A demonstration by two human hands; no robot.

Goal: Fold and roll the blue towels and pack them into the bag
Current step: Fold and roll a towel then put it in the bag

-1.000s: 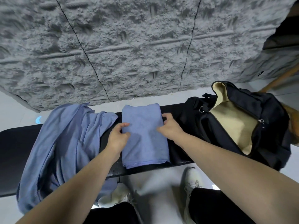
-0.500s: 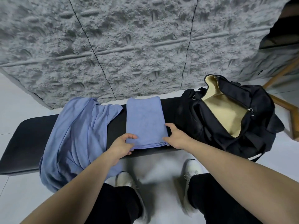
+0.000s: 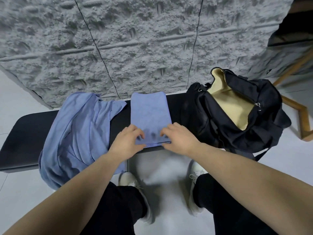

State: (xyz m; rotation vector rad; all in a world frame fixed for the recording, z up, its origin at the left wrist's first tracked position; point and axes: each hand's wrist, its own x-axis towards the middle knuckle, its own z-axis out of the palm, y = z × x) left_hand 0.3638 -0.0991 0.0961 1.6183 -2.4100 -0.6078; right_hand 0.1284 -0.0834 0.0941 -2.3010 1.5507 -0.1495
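Nearest the camera, two bare forearms reach forward over black trouser legs (image 3: 116, 207) and a pair of white sneakers (image 3: 133, 185) planted on the pale tiled floor (image 3: 13, 197). The left hand (image 3: 126, 144) sits at the near left corner of the folded blue towel (image 3: 149, 116), its fingers curled down onto the cloth and the thumb tucked under the hem, so it pinches that near edge. The right hand (image 3: 180, 138) mirrors it at the near right corner, fingers bent and pressing into the fabric with the thumb at the hem, gripping the same edge. The folded towel lies as a long narrow strip across the black padded bench (image 3: 25, 133), its far end reaching the back edge of the bench. Just left of it, a second, unfolded blue towel (image 3: 79, 131) is heaped in loose wrinkles, draping over the front of the bench toward the floor. To the right of the folded towel, close beside it, stands the black duffel bag (image 3: 240, 119), unzipped and gaping so that its tan lining shows; nothing blue can be seen inside it. Behind the bench rises a rough grey textured wall (image 3: 144, 39), and at the far right a wooden frame (image 3: 303, 116) stands on the floor.
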